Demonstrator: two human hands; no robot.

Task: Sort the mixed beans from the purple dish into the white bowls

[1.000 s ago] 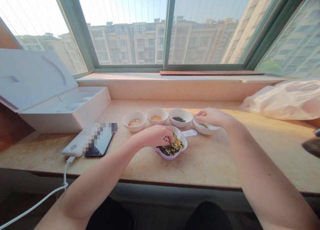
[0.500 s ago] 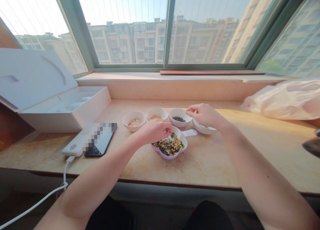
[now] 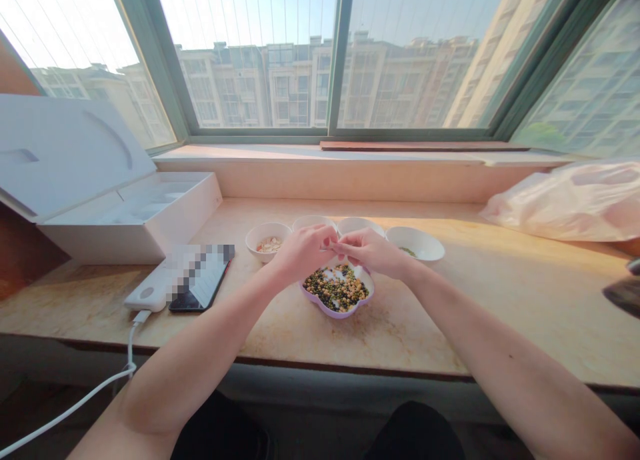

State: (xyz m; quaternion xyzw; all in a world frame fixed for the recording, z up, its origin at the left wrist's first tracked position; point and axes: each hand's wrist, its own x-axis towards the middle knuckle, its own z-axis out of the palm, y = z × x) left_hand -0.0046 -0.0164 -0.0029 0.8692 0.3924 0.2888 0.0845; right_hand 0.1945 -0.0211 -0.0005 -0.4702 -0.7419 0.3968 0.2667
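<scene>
**Mixed green, yellow and dark pulses [image 3: 336, 288] in a lilac scalloped dish [image 3: 340, 315] on a stone windowsill [image 3: 415, 327].**
Left hand [image 3: 303, 252] and right hand [image 3: 373, 252] meet just above the dish, fingertips [image 3: 332, 245] pressed together; whether they pinch anything cannot be told.

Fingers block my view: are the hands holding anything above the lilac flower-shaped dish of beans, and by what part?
Cannot tell: the left hand and right hand meet at the fingertips, hiding anything small.

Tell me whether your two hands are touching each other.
Touching: in the head view, the left hand and right hand meet at the fingertips above the purple dish.
</scene>
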